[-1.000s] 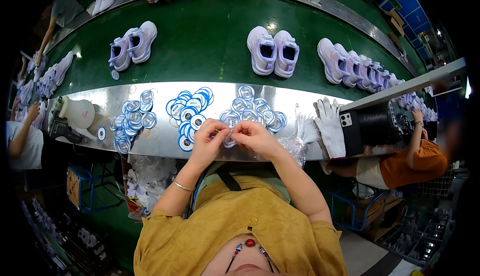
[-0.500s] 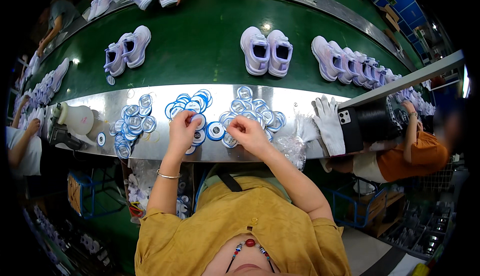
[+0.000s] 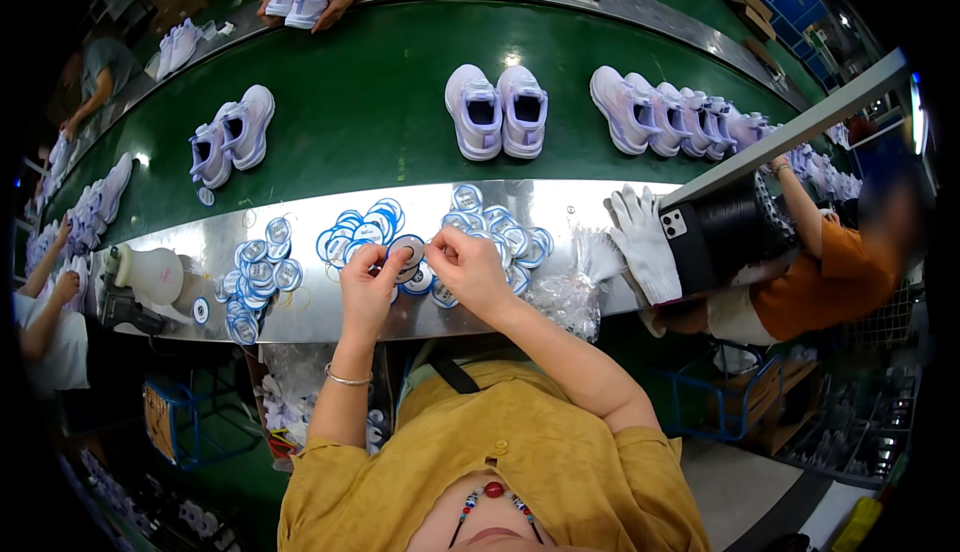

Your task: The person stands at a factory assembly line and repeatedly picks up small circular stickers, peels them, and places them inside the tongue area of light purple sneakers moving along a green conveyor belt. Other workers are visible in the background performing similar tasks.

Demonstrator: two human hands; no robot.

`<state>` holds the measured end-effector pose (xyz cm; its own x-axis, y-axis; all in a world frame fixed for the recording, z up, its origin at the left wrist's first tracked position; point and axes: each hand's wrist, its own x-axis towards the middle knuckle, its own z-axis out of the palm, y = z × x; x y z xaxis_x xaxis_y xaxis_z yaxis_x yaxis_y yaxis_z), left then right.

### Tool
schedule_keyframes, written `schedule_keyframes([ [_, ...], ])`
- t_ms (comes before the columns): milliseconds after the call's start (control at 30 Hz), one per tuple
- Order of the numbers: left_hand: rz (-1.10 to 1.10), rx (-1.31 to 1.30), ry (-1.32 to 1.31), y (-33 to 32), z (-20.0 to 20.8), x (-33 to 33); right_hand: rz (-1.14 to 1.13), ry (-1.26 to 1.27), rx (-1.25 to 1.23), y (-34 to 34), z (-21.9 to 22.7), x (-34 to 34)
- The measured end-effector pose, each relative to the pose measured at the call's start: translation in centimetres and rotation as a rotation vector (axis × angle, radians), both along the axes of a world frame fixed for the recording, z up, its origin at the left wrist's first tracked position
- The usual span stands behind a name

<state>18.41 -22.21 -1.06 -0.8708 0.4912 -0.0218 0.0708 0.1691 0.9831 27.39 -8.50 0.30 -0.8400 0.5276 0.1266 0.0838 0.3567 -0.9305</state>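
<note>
Both of my hands meet over the metal ledge (image 3: pixel 560 212) in front of me. A round white tag with a blue rim (image 3: pixel 407 249) is raised between them. My left hand (image 3: pixel 368 287) pinches its left side, and the fingertips of my right hand (image 3: pixel 470 272) close on its right edge. Loose round tags lie partly hidden under my hands. Around them are three heaps of similar tags: a left heap (image 3: pixel 258 272), a middle heap (image 3: pixel 368 224) just beyond my fingers, and a right heap (image 3: pixel 515 237) beside my right hand.
Beyond the ledge runs a green belt (image 3: pixel 350 102) carrying pale lilac sneakers (image 3: pixel 495 112). A white glove (image 3: pixel 645 242), a phone (image 3: pixel 690 252) and clear plastic bags (image 3: pixel 570 297) lie right. A white bottle (image 3: pixel 150 272) stands left. Co-workers sit on both sides; another person's hands (image 3: pixel 335 2) hold shoes opposite.
My hands have come together, the right one moving left to the tag that my left hand was holding. The view has shifted, and the person opposite has lifted a pair of shoes.
</note>
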Motion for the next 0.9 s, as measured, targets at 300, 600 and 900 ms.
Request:
schedule_keyframes([
  [300,-0.080,-0.039,0.351,0.2,1.2,1.0,0.002,0.010,0.019,-0.2,0.1,-0.3],
  [600,-0.144,-0.076,0.131,-2.5,-1.5,-1.1,0.215,-0.097,-0.264,2.1,-0.2,-0.5],
  [900,-0.181,-0.070,0.305,0.2,1.8,-2.1,0.218,0.108,0.601,3.0,-0.5,-0.2],
])
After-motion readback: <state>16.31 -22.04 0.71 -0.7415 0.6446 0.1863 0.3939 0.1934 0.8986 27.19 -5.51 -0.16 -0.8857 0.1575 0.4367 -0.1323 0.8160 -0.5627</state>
